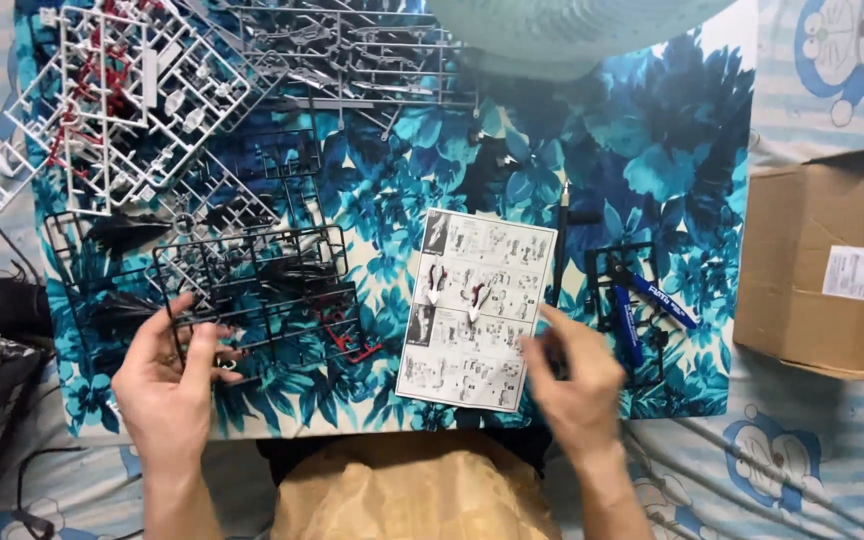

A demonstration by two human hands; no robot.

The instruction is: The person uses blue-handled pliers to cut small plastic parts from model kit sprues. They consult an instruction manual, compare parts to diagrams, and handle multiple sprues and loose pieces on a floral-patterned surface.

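My left hand [174, 385] grips the near edge of a black plastic parts frame [252, 285] that lies on the blue flower-print cloth [642, 160]. My right hand [572, 385] hovers over the lower right corner of a printed instruction sheet [477, 310], fingers loosely curled, with nothing clearly held. Two small white-and-red assembled pieces [455, 285] rest on the sheet. A small red parts frame [347, 340] lies between the black frame and the sheet.
White, red and grey parts frames [142, 90] are piled at the far left. Blue-handled nippers [647, 300] and a thin dark tool [560, 240] lie right of the sheet. A cardboard box [822, 260] stands at the right, a pale round object [572, 30] at the top.
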